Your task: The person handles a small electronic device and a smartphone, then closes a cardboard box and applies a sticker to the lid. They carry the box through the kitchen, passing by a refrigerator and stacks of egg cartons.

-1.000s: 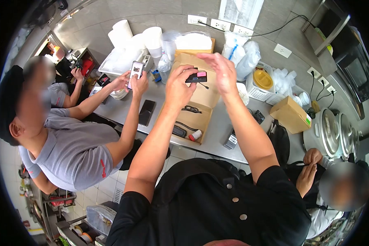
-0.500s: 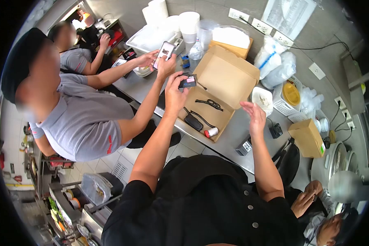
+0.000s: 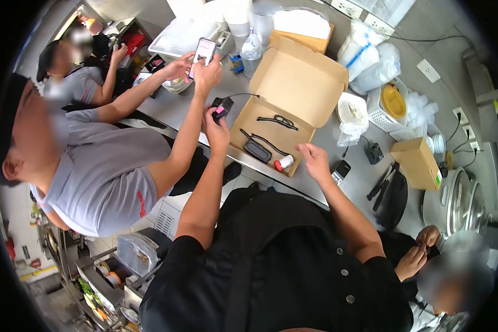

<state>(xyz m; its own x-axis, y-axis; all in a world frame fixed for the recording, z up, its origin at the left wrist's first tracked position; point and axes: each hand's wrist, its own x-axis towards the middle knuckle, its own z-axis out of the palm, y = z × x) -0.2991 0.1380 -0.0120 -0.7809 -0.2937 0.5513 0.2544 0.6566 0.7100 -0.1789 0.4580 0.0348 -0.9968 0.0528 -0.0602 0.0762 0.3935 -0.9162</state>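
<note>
My left hand [image 3: 218, 133] is closed around a small black device [image 3: 222, 107] with a pink label. A thin black cable runs from the device over the box's left side. Beside the right edge of the open cardboard box [image 3: 244, 128], my right hand [image 3: 315, 162] has its fingers curled together, with nothing visible in them. Inside the box are a coiled black cable [image 3: 283, 122], a black oval case [image 3: 257, 150] with a strap, and a small white container [image 3: 284, 162] with a red end. A dark handheld device [image 3: 341, 171] lies right of my right hand.
At left, a co-worker in a grey shirt [image 3: 102, 188] holds a phone [image 3: 203, 54]. A white tub [image 3: 352, 110], black cube-shaped device [image 3: 373, 152], black pouch [image 3: 392, 196] and small carton [image 3: 416, 163] stand rightward on the metal counter [image 3: 310, 191]. Another person's hands [image 3: 418, 254] show lower right.
My left hand has moved down and left, tilting the device. My right hand has moved left and down toward the box, its spread fingers now curled. The whole view has shifted.
</note>
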